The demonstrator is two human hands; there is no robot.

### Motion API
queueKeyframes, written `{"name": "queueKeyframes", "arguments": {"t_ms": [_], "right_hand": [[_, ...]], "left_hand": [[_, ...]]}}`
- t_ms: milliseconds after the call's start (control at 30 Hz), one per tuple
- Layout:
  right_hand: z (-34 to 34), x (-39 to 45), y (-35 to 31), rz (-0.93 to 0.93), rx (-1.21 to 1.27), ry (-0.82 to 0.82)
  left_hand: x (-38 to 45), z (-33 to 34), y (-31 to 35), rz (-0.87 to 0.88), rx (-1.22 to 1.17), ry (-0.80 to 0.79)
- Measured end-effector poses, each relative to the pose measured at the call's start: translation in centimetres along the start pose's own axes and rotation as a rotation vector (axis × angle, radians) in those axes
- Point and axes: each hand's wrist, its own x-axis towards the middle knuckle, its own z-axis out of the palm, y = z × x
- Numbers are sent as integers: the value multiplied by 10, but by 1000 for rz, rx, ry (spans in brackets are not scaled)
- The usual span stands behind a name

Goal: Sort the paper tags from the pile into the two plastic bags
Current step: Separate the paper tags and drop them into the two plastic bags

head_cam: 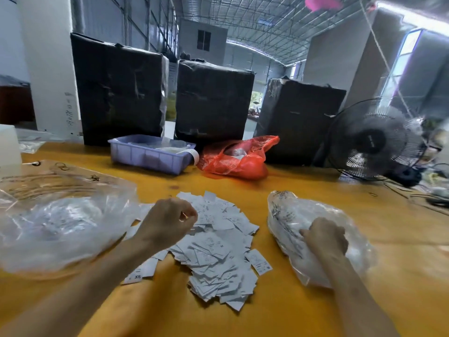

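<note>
Currently: my left hand (170,221) is curling over the tag pile (218,249) (pinching, apparently, for picking); my right hand (324,235) is gripping the right bag (291,215), steadying it.

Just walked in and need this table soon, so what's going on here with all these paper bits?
A person is sorting a pile of paper tags on the yellow table into two clear plastic bags. The left hand is over the pile with curled fingers, seemingly pinching a tag. The right hand is at the right bag, which already holds tags. The left bag lies beside the pile. Plenty of tags remain unsorted.
</note>
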Motion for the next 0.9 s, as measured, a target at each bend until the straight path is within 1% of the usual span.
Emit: {"name": "queueKeyframes", "arguments": {"t_ms": [100, 167, 233, 267, 367, 433, 533, 633, 700, 833, 867, 900], "right_hand": [[2, 2, 3, 26, -19, -41], [5, 5, 4, -3, -8, -1], [7, 6, 6, -23, -16, 58], [7, 6, 5, -19, -17, 61], [8, 5, 6, 23, -29, -19], [9, 6, 6, 12, -18, -36], [11, 6, 7, -26, -39, 43], [11, 5, 7, -46, 25, 93], [9, 4, 5, -80, 136, 166], [-2, -1, -8, -142, 507, 342], [-6, -2, -13, -164, 650, 331], [-10, -6, -20, -176, 855, 253]], "left_hand": [[-10, 27, 4, 35, -23, -115], [-14, 36, 4, 60, -23, -152], [-16, 39, 3, 69, -26, -159], [-16, 39, 2, 67, -32, -155], [-17, 40, -1, 53, -49, -154], [-17, 41, -2, 48, -48, -162], [-17, 42, -2, 53, -55, -162], [-17, 42, -1, 59, -64, -159], [-17, 41, -1, 55, -79, -147], [-16, 40, 1, 47, -128, -92], [-15, 39, 2, 35, -154, -71], [-14, 38, 3, 19, -187, -52]]}}
